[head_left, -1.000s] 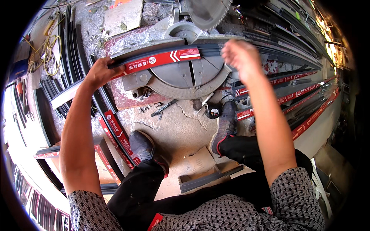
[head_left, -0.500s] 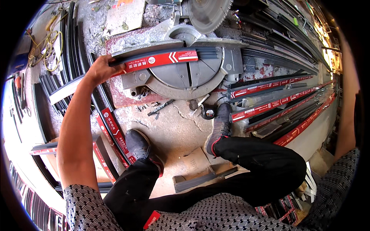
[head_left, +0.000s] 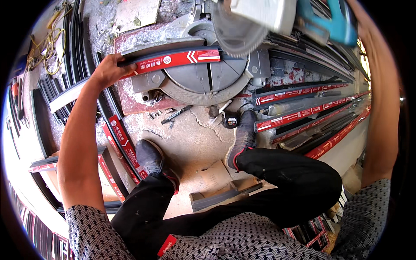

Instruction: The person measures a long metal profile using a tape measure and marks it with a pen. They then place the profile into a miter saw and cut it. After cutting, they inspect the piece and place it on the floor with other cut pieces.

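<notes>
Left hand (head_left: 109, 69) pinches a long red-and-grey strip (head_left: 177, 60), seemingly for sawing; next, steadiness matters. Right hand (head_left: 360, 16) nears the teal plastic handle (head_left: 333, 22), grip unclear from here.

Bright glare at left, motion-blurred saw blade (head_left: 236, 34), dark curved fisheye rim

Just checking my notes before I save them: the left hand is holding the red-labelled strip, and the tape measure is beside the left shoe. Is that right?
Not quite. The head view shows the tape measure beside the right shoe. The left hand is indeed holding the red-labelled strip.
</notes>
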{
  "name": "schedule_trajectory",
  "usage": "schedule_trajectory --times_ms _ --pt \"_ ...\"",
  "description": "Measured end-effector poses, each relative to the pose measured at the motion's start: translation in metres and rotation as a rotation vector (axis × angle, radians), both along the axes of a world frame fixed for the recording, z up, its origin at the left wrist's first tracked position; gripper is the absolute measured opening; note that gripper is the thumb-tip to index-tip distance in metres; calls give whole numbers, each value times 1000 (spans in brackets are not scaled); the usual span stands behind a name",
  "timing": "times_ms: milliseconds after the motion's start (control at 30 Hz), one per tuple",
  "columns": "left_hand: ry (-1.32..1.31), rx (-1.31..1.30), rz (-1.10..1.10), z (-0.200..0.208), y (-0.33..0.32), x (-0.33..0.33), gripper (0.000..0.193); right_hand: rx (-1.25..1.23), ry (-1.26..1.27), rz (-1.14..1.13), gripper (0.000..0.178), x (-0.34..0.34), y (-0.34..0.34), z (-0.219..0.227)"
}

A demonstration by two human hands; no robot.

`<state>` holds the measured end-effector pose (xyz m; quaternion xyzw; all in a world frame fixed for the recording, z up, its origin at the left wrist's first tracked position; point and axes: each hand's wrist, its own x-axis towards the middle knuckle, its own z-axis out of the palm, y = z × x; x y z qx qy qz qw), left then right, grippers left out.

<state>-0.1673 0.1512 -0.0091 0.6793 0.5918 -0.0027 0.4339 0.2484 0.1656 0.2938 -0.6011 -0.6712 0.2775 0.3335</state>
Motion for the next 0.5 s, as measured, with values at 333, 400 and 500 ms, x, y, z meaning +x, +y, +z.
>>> schedule_trajectory --times_ms 333,400,500 --pt "-5 8 21 -1 -4 -9 62 128 -10 48 48 16 -116 -79" --pt "7 2 18 -4 -5 -11 64 137 55 49 48 14 -123 -87" --pt "40 7 17 -1 -6 -11 64 163 92 75 47 15 -125 -95"
